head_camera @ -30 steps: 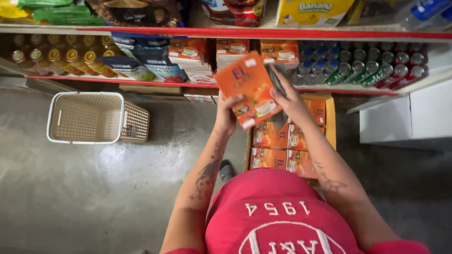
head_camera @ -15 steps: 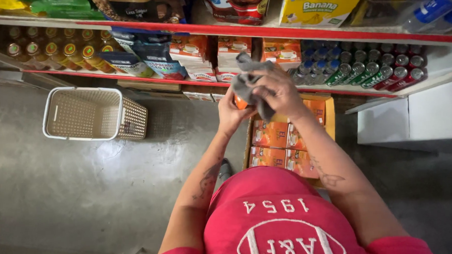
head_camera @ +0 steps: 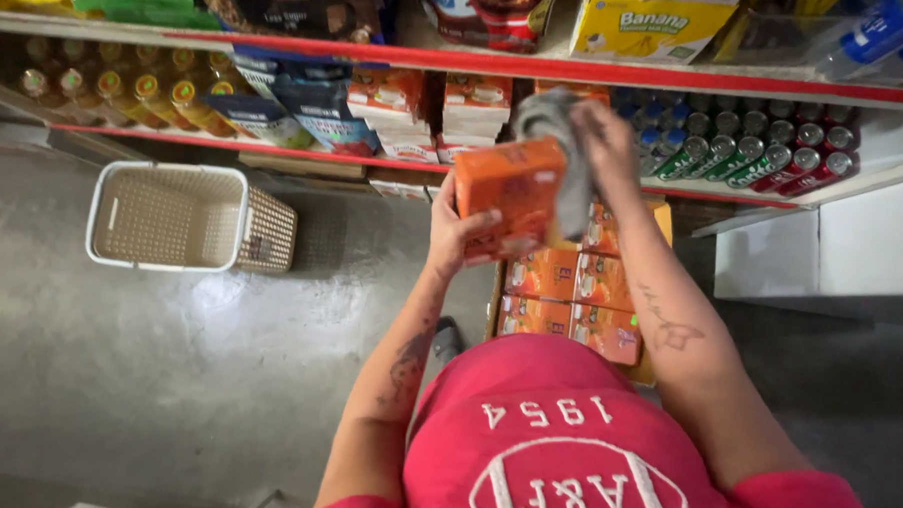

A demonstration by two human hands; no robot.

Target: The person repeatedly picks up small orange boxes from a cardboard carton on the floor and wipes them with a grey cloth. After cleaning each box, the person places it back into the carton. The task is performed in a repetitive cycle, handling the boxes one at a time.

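Left hand (head_camera: 455, 224) grips the orange carton (head_camera: 512, 197) by its lower side edge, held up before the lower shelf's front edge (head_camera: 268, 145), while right hand (head_camera: 600, 144) presses a soft grey cloth (head_camera: 560, 150) against it; carton judged light, stiff, crushable.

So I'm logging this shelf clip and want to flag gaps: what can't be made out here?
Head view only:
- Right hand: its fingers are wrapped in the grey cloth, so its grip is unclear.
- Orange box: its far side is hidden behind the cloth and left hand.
- Open carton of orange boxes on the floor: partly covered by both arms.
- Top-shelf goods: cut off by the upper edge.
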